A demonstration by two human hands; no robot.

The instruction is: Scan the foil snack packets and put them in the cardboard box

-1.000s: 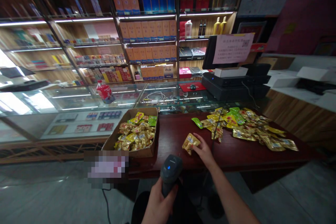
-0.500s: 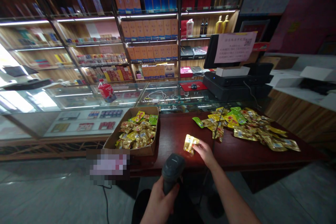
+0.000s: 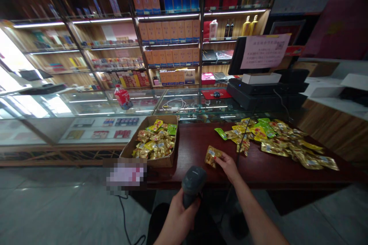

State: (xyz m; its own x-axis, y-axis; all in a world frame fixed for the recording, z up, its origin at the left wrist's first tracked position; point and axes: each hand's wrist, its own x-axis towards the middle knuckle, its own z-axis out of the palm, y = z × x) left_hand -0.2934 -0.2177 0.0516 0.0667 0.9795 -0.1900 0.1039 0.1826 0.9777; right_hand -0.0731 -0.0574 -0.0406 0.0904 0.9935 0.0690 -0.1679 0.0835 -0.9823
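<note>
My left hand (image 3: 181, 214) is wrapped round the handle of a dark grey barcode scanner (image 3: 194, 180), whose head points away from me towards the table. Just beyond it, my right hand (image 3: 228, 166) pinches the right edge of a gold snack packet (image 3: 212, 156) above the dark red table (image 3: 191, 141). A printed label shows on the packet's face. To the left, a cardboard box (image 3: 173, 157) holds a heap of gold, yellow and green packets (image 3: 155, 143). More gold, yellow and green packets (image 3: 276, 138) lie in a loose pile on the table's right side.
Behind the table runs a glass display counter (image 3: 143, 101) bearing a red-labelled bottle (image 3: 123, 97), a white cable (image 3: 174, 103) and a mouse (image 3: 216, 94) on a red mat. A monitor (image 3: 237, 55) with a paper sheet stands at right. A black cord (image 3: 123, 214) hangs at lower left.
The bright light on the gold packet has gone out. Both hands keep their hold, and the whole view has shifted slightly, with things appearing further right.
</note>
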